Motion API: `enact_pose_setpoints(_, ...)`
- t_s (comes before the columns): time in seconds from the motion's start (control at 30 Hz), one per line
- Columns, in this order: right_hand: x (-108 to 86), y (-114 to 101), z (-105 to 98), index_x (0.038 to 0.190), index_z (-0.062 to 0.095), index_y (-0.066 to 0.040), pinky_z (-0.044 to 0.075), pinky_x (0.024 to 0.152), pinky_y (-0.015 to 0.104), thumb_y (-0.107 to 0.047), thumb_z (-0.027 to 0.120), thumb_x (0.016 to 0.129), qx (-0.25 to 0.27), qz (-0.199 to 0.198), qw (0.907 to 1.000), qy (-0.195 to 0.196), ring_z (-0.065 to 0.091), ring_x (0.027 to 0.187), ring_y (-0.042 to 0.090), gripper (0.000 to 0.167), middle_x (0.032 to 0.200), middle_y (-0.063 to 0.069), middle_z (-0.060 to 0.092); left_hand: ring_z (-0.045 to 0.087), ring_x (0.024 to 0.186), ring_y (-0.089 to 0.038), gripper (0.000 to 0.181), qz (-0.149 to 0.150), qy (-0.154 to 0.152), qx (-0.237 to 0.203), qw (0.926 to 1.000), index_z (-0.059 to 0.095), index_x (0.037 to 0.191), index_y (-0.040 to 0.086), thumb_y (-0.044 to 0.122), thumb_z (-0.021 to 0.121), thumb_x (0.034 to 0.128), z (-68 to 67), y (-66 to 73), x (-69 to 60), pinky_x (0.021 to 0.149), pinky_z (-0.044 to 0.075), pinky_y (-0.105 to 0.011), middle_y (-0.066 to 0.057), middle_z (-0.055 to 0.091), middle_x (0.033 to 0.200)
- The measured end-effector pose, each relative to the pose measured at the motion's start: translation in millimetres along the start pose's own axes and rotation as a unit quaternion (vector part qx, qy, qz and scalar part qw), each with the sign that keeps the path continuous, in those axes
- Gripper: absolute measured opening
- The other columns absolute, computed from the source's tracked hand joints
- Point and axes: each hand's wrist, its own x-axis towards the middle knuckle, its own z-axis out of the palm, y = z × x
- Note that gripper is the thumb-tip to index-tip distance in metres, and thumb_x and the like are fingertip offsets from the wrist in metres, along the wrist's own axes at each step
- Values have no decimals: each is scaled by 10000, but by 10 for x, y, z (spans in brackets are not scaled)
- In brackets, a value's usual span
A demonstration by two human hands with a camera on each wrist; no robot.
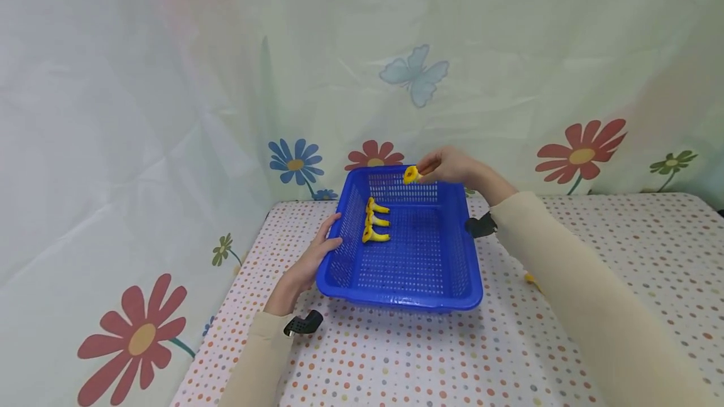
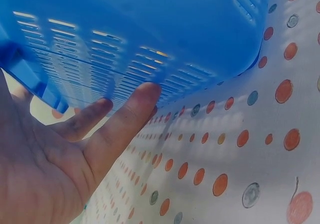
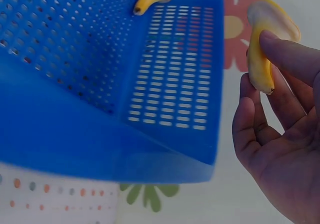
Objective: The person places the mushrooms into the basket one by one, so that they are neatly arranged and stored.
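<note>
Dotted cloth (image 1: 396,357) underlies the basket (image 1: 396,299) my spread left hand (image 1: 308,261) touches; three mushrooms (image 1: 379,222) inside, right hand (image 1: 452,165) pinching another (image 1: 411,175), something yellow (image 1: 530,278) outside

From my remote seat I see a perforated plastic basket (image 1: 396,299), its rim glossy; inside it, smooth-looking yellow trumpet-shaped pieces (image 1: 380,222); beneath it, a matt, cloth-like worktop covering (image 1: 367,363); behind it, a creased, faintly shiny backdrop (image 1: 492,49).

A draped-off space, its exact kind unclear: flower-and-butterfly-printed sheeting (image 1: 339,80) hangs behind the polka-dot-covered desk (image 1: 384,363) and along the desk's left side.
</note>
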Motion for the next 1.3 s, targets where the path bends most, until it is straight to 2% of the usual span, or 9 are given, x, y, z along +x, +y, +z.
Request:
enact_pose_setpoints(0.27, 88, 113, 135, 1187, 631, 56, 426, 972, 480, -116, 700, 890, 60, 232, 9997, -59, 562, 1073, 347, 351, 1143, 204, 636, 333, 1338, -428, 578, 9, -36, 27, 10000, 133, 1520, 379, 263, 418, 1030, -2, 17, -1, 956, 416, -565, -91, 73, 1581)
enact_pose_setpoints(0.5, 185, 168, 269, 1213, 611, 62, 443, 961, 475, -107, 688, 898, -50, 273, 9995, -174, 560, 1090, 353, 366, 1183, 220, 612, 325, 1349, -410, 583, 90, -60, -36, 9999, 141, 1519, 377, 257, 426, 1025, 26, 2, 32, 975, 400, -562, -84, 80, 1582)
enact_pose_setpoints(0.73, 197, 251, 359, 1247, 596, 45, 435, 974, 481, -96, 657, 921, -40, 663, 9976, -204, 539, 1126, 361, 360, 1234, 219, 586, 340, 1341, -403, 584, 94, -37, -26, 9999, 152, 1520, 367, 255, 434, 1021, 68, -13, 53, 971, 409, -549, -80, 85, 1584)
enact_pose_setpoints(1.03, 252, 287, 374, 1216, 611, 54, 416, 989, 493, -113, 666, 915, -171, 702, 9973, -93, 538, 1125, 367, 348, 1209, 222, 600, 320, 1347, -418, 590, 144, -112, 37, 9998, 121, 1533, 351, 261, 419, 1031, 42, 59, 71, 969, 408, -553, -89, 53, 1590)
enact_pose_setpoints(1.13, 276, 327, 408, 1186, 627, 56, 422, 979, 494, -106, 681, 900, -125, 684, 9976, -34, 552, 1095, 361, 333, 1176, 215, 617, 325, 1342, -422, 595, 173, -98, 9, 9998, 125, 1535, 343, 258, 422, 1027, 35, 46, 82, 971, 405, -552, -100, 65, 1588)
enact_pose_setpoints(1.3, 318, 394, 499, 1156, 644, 46, 438, 965, 483, -100, 696, 886, -96, 890, 9960, -64, 565, 1048, 338, 311, 1130, 192, 632, 321, 1347, -406, 599, 55, -123, 55, 9999, 115, 1531, 355, 256, 420, 1025, 49, 7, 71, 980, 405, -530, -94, 57, 1589)
